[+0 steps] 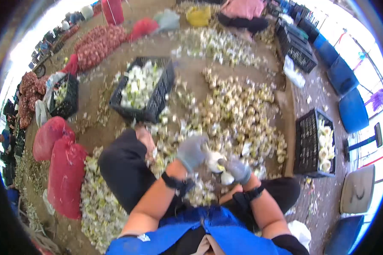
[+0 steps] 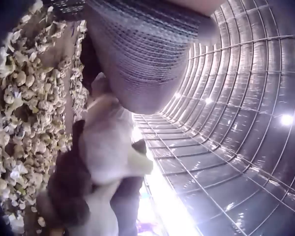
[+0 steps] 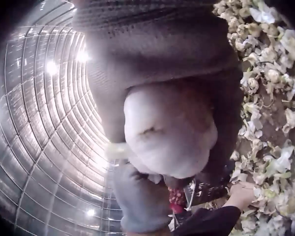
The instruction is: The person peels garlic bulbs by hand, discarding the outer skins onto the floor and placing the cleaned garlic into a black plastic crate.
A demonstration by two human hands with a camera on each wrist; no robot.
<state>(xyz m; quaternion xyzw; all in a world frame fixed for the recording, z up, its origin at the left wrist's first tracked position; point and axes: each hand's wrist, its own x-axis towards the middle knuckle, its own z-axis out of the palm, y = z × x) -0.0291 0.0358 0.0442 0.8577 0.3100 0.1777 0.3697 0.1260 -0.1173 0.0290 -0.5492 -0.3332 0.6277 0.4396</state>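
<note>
Just below the middle of the head view, the person's gloved left hand point(image 1: 192, 152) bends its fingers round the upper end of a pale garlic bulb point(image 1: 214, 162), while the gloved right hand point(image 1: 238, 171), a little to the right and lower, curls round a second bulb point(image 1: 227, 177), its thumb side close against the first. Loose bulbs point(image 1: 238, 108) cover the ground from the centre to the right, between a black crate of trimmings point(image 1: 115, 106) at upper left and another black crate point(image 1: 304, 146) at right holding white bulbs point(image 1: 325, 148).
</note>
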